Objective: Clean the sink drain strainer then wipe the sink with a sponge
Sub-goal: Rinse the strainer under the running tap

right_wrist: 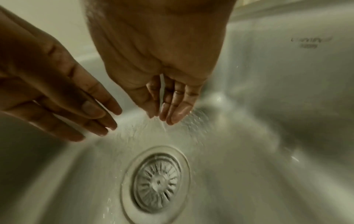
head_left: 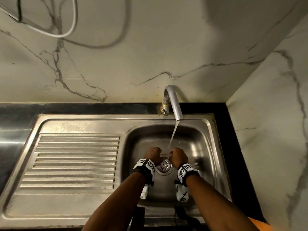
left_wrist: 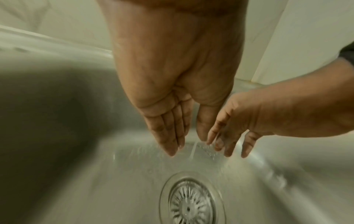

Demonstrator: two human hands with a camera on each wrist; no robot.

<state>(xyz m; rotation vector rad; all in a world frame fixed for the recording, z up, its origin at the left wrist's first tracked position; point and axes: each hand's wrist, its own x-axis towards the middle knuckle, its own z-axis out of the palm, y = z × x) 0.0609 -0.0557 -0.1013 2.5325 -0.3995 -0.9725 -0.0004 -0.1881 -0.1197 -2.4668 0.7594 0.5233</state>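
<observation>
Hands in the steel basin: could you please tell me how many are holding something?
0. The left hand and right hand hang open-fingered over the round metal drain strainer, the right hand under the thin water stream. No sponge visible.

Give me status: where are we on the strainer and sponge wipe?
Done: cannot tell for sure; the strainer sits in the drain and looks free of debris. In hand: nothing held; the left hand and right hand, fingers straight, hang by the water stream from the tap, seemingly rinsing. Left: the wipe of the sink; no sponge in view.
</observation>
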